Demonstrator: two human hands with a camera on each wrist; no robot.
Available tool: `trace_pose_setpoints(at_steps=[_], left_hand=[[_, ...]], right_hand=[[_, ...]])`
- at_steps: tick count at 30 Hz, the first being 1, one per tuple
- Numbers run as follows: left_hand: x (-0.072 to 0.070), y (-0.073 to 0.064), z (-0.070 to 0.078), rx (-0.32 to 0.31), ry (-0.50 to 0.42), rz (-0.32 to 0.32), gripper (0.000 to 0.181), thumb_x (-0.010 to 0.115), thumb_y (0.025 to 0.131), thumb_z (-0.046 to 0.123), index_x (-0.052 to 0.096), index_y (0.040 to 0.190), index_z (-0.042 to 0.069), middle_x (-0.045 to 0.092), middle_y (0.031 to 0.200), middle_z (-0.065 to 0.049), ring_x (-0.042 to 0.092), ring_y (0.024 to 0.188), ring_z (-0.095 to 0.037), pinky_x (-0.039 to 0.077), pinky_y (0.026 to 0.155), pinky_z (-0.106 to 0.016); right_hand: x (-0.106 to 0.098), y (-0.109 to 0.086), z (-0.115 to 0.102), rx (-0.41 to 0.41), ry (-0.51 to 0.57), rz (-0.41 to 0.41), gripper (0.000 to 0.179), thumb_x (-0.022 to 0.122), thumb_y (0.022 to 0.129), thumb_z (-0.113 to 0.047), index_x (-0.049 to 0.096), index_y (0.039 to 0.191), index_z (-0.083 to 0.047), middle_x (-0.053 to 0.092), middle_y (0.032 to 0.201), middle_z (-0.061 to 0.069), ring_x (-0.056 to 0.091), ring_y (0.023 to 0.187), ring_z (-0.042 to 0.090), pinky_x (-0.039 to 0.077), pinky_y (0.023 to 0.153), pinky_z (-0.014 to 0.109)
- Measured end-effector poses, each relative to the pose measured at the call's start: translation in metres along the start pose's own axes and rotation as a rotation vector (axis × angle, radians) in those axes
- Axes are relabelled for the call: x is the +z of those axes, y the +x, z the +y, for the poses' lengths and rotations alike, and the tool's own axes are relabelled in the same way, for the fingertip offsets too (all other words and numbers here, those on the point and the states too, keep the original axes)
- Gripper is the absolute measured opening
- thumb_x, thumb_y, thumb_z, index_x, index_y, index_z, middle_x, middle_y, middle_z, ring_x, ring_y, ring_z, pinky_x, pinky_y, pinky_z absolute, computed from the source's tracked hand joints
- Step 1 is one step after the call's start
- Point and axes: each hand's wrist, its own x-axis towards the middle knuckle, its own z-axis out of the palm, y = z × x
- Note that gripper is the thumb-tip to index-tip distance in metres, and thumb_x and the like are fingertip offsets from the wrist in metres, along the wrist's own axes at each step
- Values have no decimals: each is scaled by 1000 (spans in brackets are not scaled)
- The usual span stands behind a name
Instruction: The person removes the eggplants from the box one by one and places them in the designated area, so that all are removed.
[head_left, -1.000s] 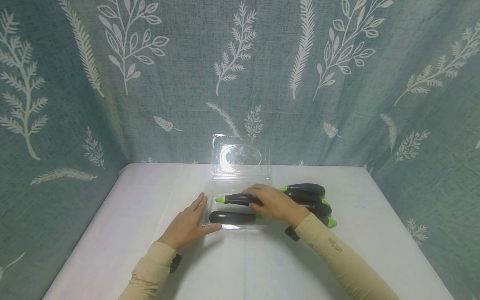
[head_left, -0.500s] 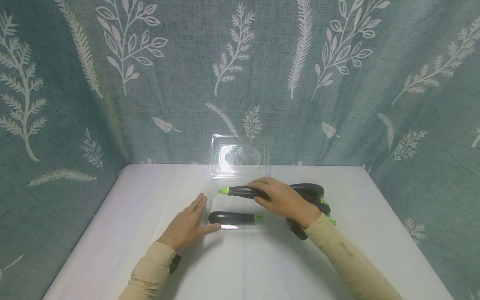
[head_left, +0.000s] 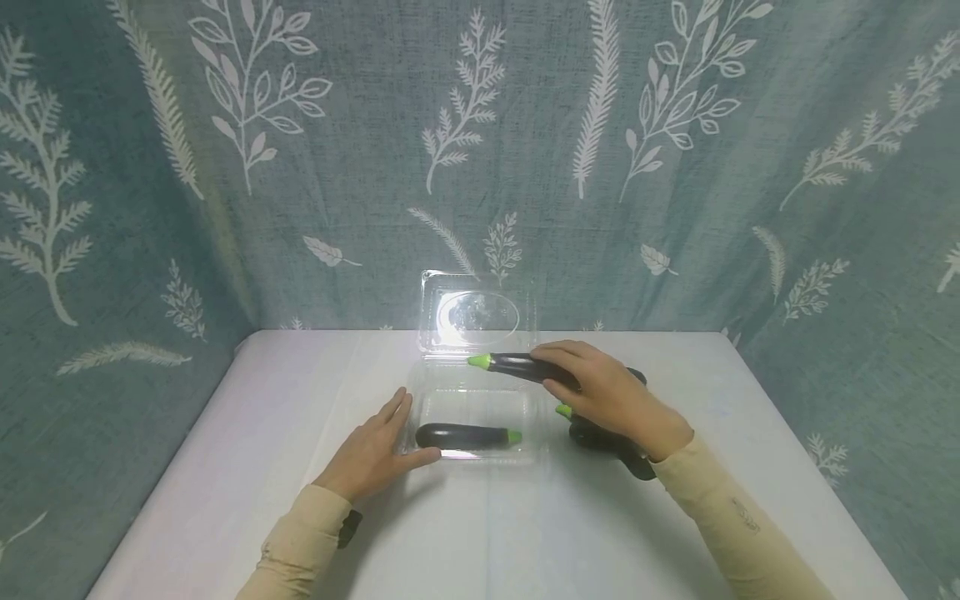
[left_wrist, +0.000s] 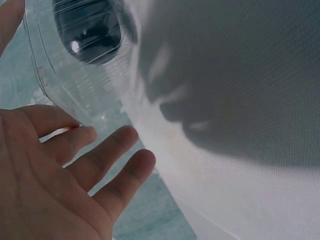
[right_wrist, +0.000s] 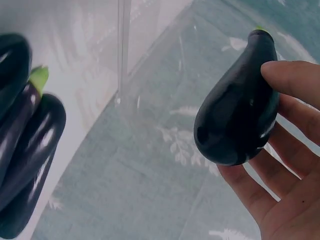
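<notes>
My right hand [head_left: 600, 393] grips a dark eggplant [head_left: 517, 365] by its thick end, its green tip pointing left, above the right side of a clear plastic container [head_left: 480, 407]. In the right wrist view that eggplant [right_wrist: 237, 105] sits between thumb and fingers. Another eggplant [head_left: 461, 436] lies along the near side inside the container. At the container's left edge my left hand [head_left: 380, 450] rests with fingers extended. The left wrist view shows the fingers of my left hand [left_wrist: 75, 170] spread loosely beside the clear wall.
The container's raised lid [head_left: 480, 315] leans back near the patterned curtain [head_left: 360, 167]. Several eggplants [right_wrist: 25, 140] are piled to the right of the container, partly hidden under my right hand in the head view. A white cloth [head_left: 300, 400] covers the table.
My right hand has lifted the eggplant out of the container and carried it up and to the right, over the pile's side. My left hand has stayed at the container's edge.
</notes>
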Motion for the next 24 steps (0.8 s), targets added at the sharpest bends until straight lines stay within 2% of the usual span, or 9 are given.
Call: trace_pose_setpoints(at_steps=[9,14,19,24], left_hand=[[0,1,-1,-3,0,0,109,58,87,75,28,157,-3,22,166,-16,40,139,-49,34,114,-60],[0,0,-1,-1,2,-1,108,59,88,74,28,157,-4,22,166,-17,40,139,-49,35,113,-60],[0,0,-1,-2,-6,-5,107,59,88,73,28,157,-3,22,166,-16,40,140,-48,35,114,-60],[0,-1,0,1,-14,-6,107,60,88,73,28,158,-3,22,166,-16,40,139,-48,35,114,-59]], right_hand=[[-17,-26,7,81,-38,27,43,78,91,-17,66,131,-10,66,128,8,62,119,27,52,100,46],[-21,-40,13,68,-44,58,46,80,88,-14,66,132,-9,66,129,8,61,120,27,52,99,46],[-28,-52,22,23,-51,116,51,82,84,-8,66,132,-7,64,131,9,60,122,26,50,99,36],[-34,-67,27,32,-49,141,54,81,82,-5,65,133,-8,64,132,8,60,121,26,47,100,30]])
